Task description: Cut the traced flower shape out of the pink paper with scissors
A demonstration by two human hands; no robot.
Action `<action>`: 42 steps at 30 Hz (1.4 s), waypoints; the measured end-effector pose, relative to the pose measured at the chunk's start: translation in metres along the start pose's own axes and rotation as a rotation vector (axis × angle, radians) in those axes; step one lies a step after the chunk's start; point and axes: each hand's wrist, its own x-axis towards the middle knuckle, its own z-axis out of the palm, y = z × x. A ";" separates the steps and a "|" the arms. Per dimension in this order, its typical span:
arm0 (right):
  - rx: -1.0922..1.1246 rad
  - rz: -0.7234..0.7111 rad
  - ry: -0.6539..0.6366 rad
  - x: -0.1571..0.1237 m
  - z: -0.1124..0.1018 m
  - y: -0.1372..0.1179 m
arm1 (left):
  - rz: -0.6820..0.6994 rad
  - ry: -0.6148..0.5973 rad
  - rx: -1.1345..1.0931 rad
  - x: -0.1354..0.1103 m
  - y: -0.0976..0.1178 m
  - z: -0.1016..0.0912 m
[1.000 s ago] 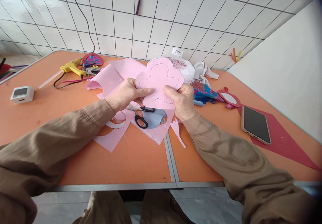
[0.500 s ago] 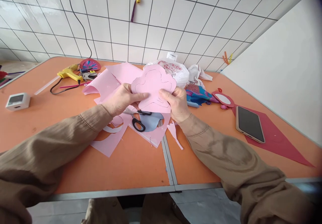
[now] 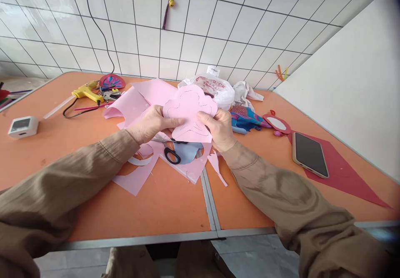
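Note:
A pink cutout [image 3: 189, 103] with a scalloped edge and a dark drawn outline is held up between both hands above the table. My left hand [image 3: 153, 123] pinches its left side, thumb on the front. On the opposite edge my right hand [image 3: 220, 128] grips it the same way; the fingers behind the sheet are hidden. Black-handled scissors [image 3: 172, 156] lie beneath, partly covered by the cutout and my left hand. Around them are a light blue piece [image 3: 187, 152] and pink scraps [image 3: 137, 182], with a thin pink strip [image 3: 216, 167] below my right hand.
A larger pink sheet [image 3: 156, 89] lies behind my left hand. A yellow glue gun [image 3: 86, 91] and a small white device [image 3: 23, 126] are at left. A white plastic bag [image 3: 223, 90] sits at the back. Rightward, a phone [image 3: 310, 154] rests on a red sheet [image 3: 346, 174].
The upper edge of the cutout has tipped slightly downward and its lower edge hangs a little lower. Both hands keep their hold in nearly the same place.

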 end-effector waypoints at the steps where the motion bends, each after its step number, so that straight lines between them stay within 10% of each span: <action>1: -0.006 -0.007 -0.002 0.000 0.000 0.000 | -0.011 -0.020 -0.018 0.001 0.000 0.000; 42: -0.061 -0.159 0.020 0.004 -0.005 0.001 | 0.039 0.167 -0.123 0.001 0.007 0.010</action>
